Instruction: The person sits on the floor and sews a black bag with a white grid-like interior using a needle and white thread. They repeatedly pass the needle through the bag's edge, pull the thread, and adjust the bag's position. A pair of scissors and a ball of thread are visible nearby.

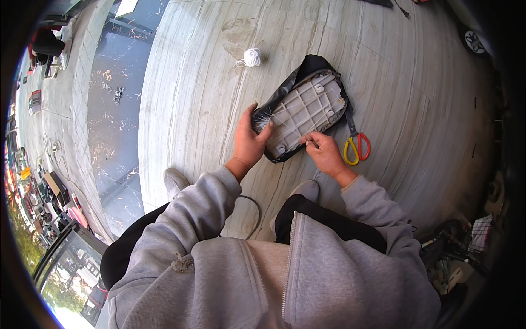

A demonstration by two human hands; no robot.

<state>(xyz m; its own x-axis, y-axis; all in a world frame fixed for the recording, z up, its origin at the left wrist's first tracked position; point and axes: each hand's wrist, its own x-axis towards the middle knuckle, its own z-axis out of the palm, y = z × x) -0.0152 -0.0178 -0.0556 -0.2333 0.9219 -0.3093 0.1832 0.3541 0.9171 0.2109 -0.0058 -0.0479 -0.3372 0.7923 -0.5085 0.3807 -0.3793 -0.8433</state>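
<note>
A small padded seat [308, 109], likely from a scooter, lies upside down on the floor, its pale ribbed plastic base facing up. Black cover material [313, 64] wraps around its rim and stands loose at the far end. My left hand [251, 140] grips the seat's left end, thumb on the base and fingers over the black edge. White strands [264, 119] show beside that thumb. At the near edge my right hand [327, 155] is closed in a pinch; what is between its fingertips is too small to make out. Scissors [357, 147] with yellow and red handles lie right of the seat, blades partly hidden.
A ball of white string [252, 57] rests on the striped floor beyond the seat. A dark cord [257, 211] curves between my feet. Far right is a vehicle wheel [474, 41]; assorted goods line the left side beyond a grey floor strip [118, 109].
</note>
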